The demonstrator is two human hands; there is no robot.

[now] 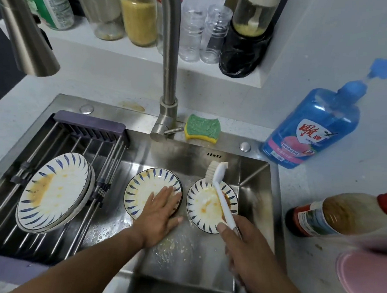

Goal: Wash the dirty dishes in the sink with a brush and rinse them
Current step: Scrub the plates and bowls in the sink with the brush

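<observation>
The right hand (247,249) has its fingers curled round the handle of the white dish brush (220,197). The brush shaft crosses the small right plate (203,211), and the bristle head pokes past the plate's far rim. The left hand (159,214) lies flat, fingers straight, on the middle plate (144,186). These 2 plates sit side by side on the floor of the sink (252,172). A stack of dirty plates (54,190) waits on the drain rack (89,126).

To scrub well, I would draw the bristles back onto the orange residue and work in circles from centre to rim. It would also help to move the flat hand over to steady whichever plate is being scrubbed.

The label on the sauce bottle (326,218) is too blurred to read. Beyond it, the blue detergent bottle (311,131) shows red characters 雕牌 on a white shield, but its smaller print is illegible.
</observation>
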